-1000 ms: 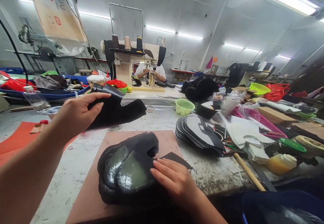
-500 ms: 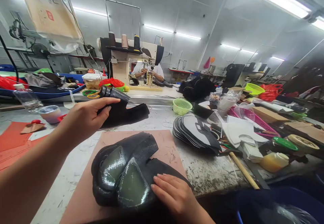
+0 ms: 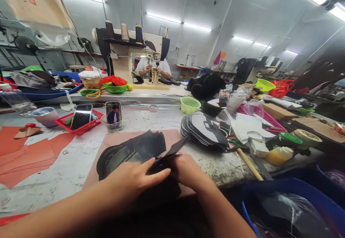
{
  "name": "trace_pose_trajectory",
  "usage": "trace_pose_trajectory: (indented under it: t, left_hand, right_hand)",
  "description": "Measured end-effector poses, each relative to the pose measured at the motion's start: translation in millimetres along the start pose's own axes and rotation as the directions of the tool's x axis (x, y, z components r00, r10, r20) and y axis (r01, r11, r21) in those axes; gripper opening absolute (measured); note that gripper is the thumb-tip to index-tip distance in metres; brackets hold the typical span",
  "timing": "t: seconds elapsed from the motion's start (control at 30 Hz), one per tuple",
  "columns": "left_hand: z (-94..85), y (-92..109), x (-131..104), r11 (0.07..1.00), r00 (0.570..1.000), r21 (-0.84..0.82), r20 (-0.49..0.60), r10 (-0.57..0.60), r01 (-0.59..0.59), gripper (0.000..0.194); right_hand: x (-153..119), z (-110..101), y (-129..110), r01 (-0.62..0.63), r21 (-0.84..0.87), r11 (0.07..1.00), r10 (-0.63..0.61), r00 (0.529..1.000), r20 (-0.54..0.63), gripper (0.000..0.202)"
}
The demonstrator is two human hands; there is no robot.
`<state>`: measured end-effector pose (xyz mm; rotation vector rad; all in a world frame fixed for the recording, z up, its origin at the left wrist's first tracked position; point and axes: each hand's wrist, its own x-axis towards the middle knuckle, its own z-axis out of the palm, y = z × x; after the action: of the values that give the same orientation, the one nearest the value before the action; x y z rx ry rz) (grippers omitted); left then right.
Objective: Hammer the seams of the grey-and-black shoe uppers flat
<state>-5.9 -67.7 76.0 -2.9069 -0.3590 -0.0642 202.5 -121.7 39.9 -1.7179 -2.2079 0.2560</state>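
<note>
Both hands are over the front of a pink board (image 3: 172, 135), on a flat black piece of material (image 3: 176, 148) whose free end sticks up to the right. My left hand (image 3: 142, 175) has that black piece between thumb and fingers, its other fingers hidden below. Curled fingers of my right hand (image 3: 187, 169) grip the same piece from the right. Behind my left hand, a stack of black shaped pieces (image 3: 149, 143) lies on the board, its glossy greenish patches partly covered. More black material hangs below the hands, dark and hard to make out.
Fanned black-and-grey cut pieces (image 3: 201, 130) lie right of the board, near a wooden-handled tool (image 3: 250, 164). A phone (image 3: 113, 113) stands in a clear cup; a red basket (image 3: 81, 128) holds another phone. Across the table, a person (image 3: 164, 67) works at a sewing machine (image 3: 121, 56).
My left hand has come back from the far left, and the black piece it held there no longer covers the phone and basket. My right hand has lifted a black piece off the stack.
</note>
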Motion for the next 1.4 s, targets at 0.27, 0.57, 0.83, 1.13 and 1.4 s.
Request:
trace_pose_trajectory:
  t: [0.27,0.57,0.83,1.13,1.4]
  left_hand:
    - [-43.7,-4.7,32.6,0.979,0.964,-0.032,0.186,-0.190,0.199,0.024]
    - [-99.2,-85.3,54.8,0.827,0.833,0.105,-0.089,-0.546,0.553,0.050]
    - [-53.2,-40.6,26.1,0.972,0.993,0.235,0.108,-0.048,0.022,0.037]
    - [-17.1,-28.9,18.8,0.985,0.967,-0.107,0.231,-0.111,0.139,0.026]
    - [-32.2,-72.7,20.6,0.800,0.906,-0.429,0.137,-0.400,0.419,0.051]
  right_hand:
    - [17.8,-25.2,-20.2,-0.109,-0.245,0.963,0.091,0.992,-0.085,0.014]
    - [2.8,-0.5,-15.3,0.156,-0.290,0.944,-0.323,0.609,-0.725,0.016]
    - [-4.0,30.3,-13.7,0.323,0.070,0.944,-0.318,0.945,-0.074,0.031]
    - [-8.0,24.6,-19.0,0.146,-0.035,0.989,-0.146,0.881,-0.450,0.025]
    - [-19.2,24.4,-21.9,0.325,0.124,0.937,-0.318,0.945,-0.075,0.040]
